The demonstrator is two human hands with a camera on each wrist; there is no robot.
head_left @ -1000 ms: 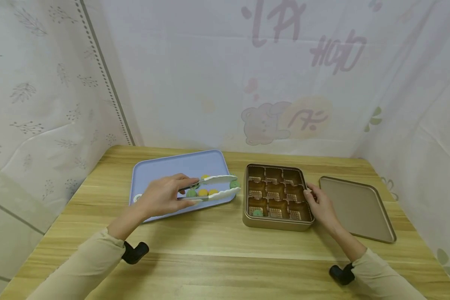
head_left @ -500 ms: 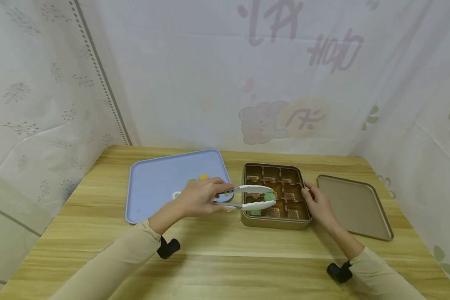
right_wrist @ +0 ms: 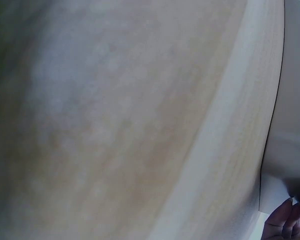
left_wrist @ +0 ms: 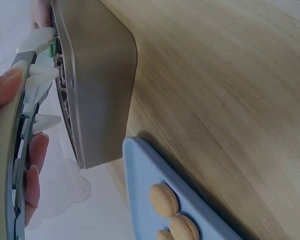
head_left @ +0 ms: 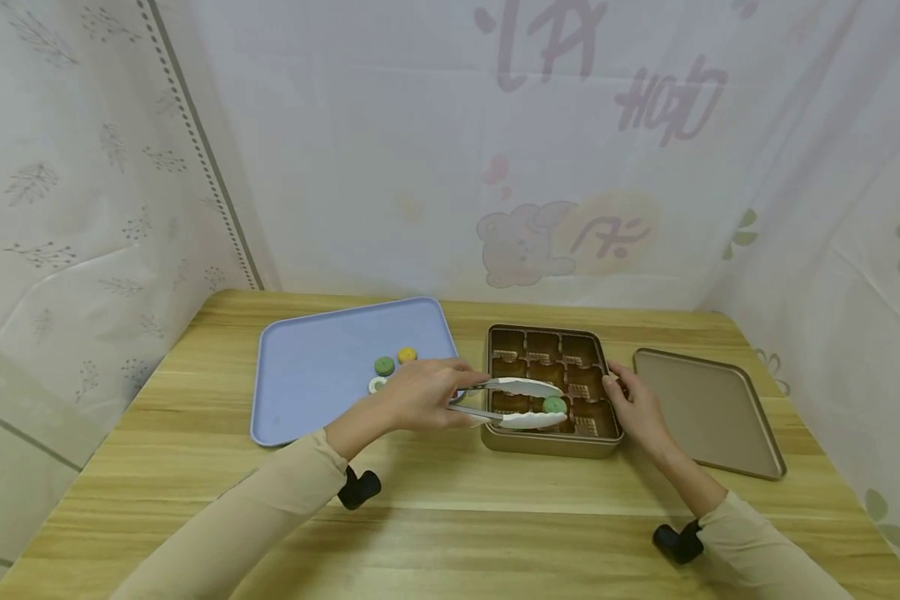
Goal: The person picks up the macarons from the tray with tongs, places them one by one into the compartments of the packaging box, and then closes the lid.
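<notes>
In the head view my left hand (head_left: 423, 393) holds a pair of tongs (head_left: 527, 387) with white scalloped tips. Between those tips is a green macaron (head_left: 554, 405), over the front middle compartment of a bronze tin box (head_left: 551, 445) with a brown divided insert. The tongs' white ring (head_left: 377, 384) shows behind the hand. My right hand (head_left: 639, 408) grips the box's right side, thumb at the rim. From the left wrist, the tongs (left_wrist: 35, 75) reach over the box edge, a bit of green macaron (left_wrist: 52, 48) showing at their tips. The tongs cover the front left compartment.
On the left lies a blue tray (head_left: 307, 358) with a green macaron (head_left: 384, 366) and a yellow macaron (head_left: 407, 355); my left hand hides more of them. To the box's right is a flat bronze lid (head_left: 708, 412). Printed curtains stand behind the wooden table (head_left: 450, 533).
My left hand has carried the tongs and green macaron rightward from the tray's edge to over the box, then slightly toward the front. My right hand stays at the box.
</notes>
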